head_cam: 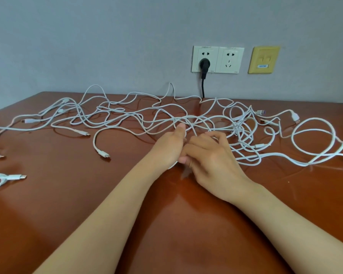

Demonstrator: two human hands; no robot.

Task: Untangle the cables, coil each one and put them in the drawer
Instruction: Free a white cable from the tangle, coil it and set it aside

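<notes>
While cables point(127, 115) lie tangled | left hand point(166, 147), right hand point(212, 161) — gripping them

Tangled cables point(127, 115) sprawl across table point(67, 214), below sockets point(217, 59).

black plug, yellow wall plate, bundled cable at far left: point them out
black plug point(205, 65): head view, on the plug body.
yellow wall plate point(263, 59): head view, on its centre face.
bundled cable point(15, 177): head view, on its white connector body.

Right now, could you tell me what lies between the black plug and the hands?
The head view shows tangled white cables across the table between the black plug and the left hand and right hand.
</notes>
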